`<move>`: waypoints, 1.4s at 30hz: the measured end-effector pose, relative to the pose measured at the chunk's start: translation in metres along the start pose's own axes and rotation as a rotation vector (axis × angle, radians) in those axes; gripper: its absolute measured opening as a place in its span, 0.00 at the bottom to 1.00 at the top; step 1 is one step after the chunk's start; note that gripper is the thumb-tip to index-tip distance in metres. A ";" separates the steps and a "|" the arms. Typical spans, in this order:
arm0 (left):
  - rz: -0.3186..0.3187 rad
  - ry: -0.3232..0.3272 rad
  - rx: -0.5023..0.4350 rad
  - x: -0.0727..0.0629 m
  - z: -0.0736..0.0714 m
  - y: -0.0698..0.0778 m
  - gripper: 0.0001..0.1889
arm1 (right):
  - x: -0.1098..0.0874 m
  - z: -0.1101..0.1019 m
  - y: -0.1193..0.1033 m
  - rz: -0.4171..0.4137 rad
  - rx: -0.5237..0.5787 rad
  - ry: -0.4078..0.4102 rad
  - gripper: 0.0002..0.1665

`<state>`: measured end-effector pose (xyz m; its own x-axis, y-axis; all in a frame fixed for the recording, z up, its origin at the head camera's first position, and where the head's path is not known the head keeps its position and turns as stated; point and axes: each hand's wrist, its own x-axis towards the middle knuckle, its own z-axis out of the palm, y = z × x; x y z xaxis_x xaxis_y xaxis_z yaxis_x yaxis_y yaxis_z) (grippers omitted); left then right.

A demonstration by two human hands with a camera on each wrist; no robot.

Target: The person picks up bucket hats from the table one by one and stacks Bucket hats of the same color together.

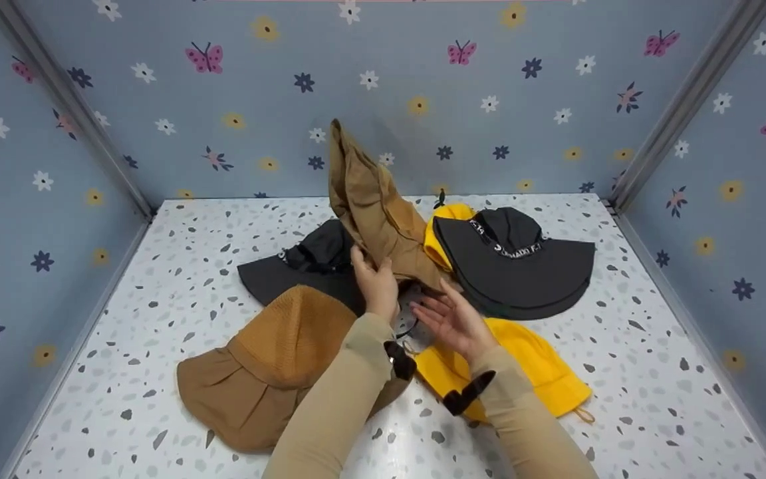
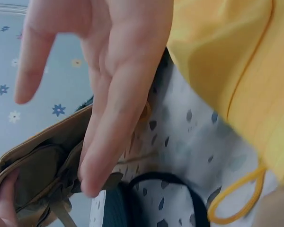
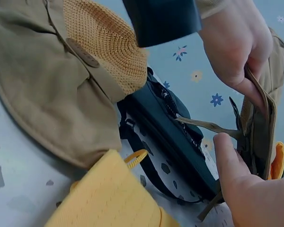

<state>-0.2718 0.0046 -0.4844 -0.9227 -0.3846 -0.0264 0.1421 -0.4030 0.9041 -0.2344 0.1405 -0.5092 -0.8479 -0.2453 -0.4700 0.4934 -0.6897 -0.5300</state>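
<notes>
My left hand (image 1: pixel 378 289) grips the brim of a brown sun hat (image 1: pixel 373 206), which is raised on edge. In the right wrist view, the brim (image 3: pixel 265 123) is between that hand's thumb and fingers, its inside turned towards the camera. My right hand (image 1: pixel 456 324) is palm up with fingers extended, close to the hat's lower edge; whether it touches is unclear. Below it lies a yellow hat (image 1: pixel 536 359), which also shows large in the left wrist view. Straps hang from the raised hat's inside.
Another brown hat (image 1: pixel 296 339) with a knitted crown lies front left. A black hat (image 1: pixel 316 256) sits behind it. At the back right, a black wide-brimmed hat (image 1: pixel 522 279) with white lettering overlaps another yellow hat (image 1: pixel 439 243). Patterned walls (image 1: pixel 383 86) enclose the speckled table (image 1: pixel 649 372).
</notes>
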 end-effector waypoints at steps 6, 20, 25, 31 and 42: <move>-0.002 0.013 -0.173 -0.016 -0.009 -0.003 0.36 | 0.004 0.002 -0.001 -0.004 0.095 0.020 0.40; -0.014 -0.016 -0.337 -0.048 -0.019 -0.001 0.39 | 0.005 0.006 0.005 -0.015 0.379 -0.007 0.35; -0.036 -0.028 -0.325 -0.050 -0.024 0.000 0.40 | 0.002 0.009 0.005 -0.035 0.465 0.017 0.37; -0.106 -0.004 -0.312 -0.049 -0.031 0.000 0.49 | 0.001 0.011 0.004 -0.044 0.510 0.075 0.41; -0.289 0.023 -0.223 -0.040 -0.046 0.012 0.47 | -0.005 0.013 0.009 -0.056 0.393 0.142 0.44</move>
<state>-0.2170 -0.0233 -0.4927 -0.9282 -0.2457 -0.2795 -0.0468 -0.6681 0.7426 -0.2284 0.1268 -0.5028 -0.8227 -0.1226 -0.5552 0.3124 -0.9133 -0.2612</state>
